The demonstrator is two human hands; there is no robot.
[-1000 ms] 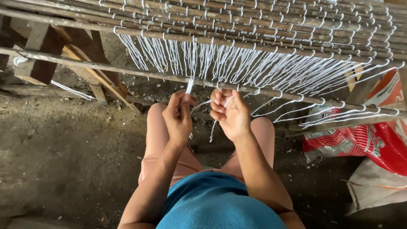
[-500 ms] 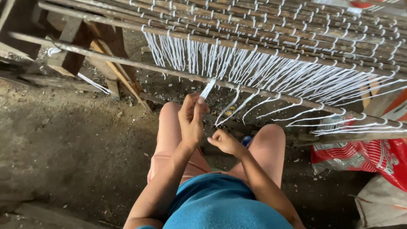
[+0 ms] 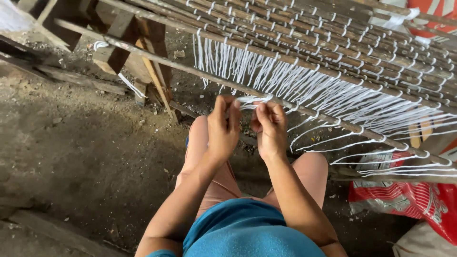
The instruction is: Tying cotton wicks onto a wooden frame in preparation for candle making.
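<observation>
Mostly woven: bound stick mat (image 3: 333, 43) fills frame's far edge; left hand (image 3: 223, 124), right hand (image 3: 269, 127) pinching white strings (image 3: 252, 100) at front rail (image 3: 304, 110); loose strands rightward untied.

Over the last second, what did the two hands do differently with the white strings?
The right hand, which had dropped toward the lap half a second ago, rose back to the white strings at the front stick and pinches them beside the left hand. The left hand kept its grip on its strand throughout. The stick mat and the red sack are unchanged.
</observation>
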